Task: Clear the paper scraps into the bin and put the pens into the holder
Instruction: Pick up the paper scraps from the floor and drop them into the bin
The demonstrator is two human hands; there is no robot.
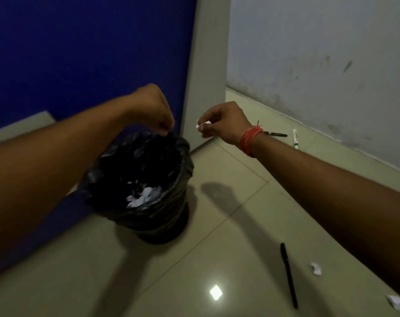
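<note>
Dim corner, tiled floor (217, 179). Bin (141, 186) with black liner stands against the blue wall (80, 53); white paper scraps (140, 197) already lie at its bottom.

My left hand (153, 109) is over the bin's far rim, fingers pinched together at the liner's edge — whether they hold liner or paper I cannot tell.

My right hand (224, 120), orange thread band (249, 139) at the wrist, is closed on a small white paper scrap (202, 124), held just right of the bin's rim, above the floor, not over the opening.

On the floor: a black pen (288, 275) near my right forearm; two loose scraps, one (315, 268) beside it, another (396, 302) at the lower right edge. By the grey wall (320, 53) — a dark pen (275, 134) and a white pen (295, 138).
</note>
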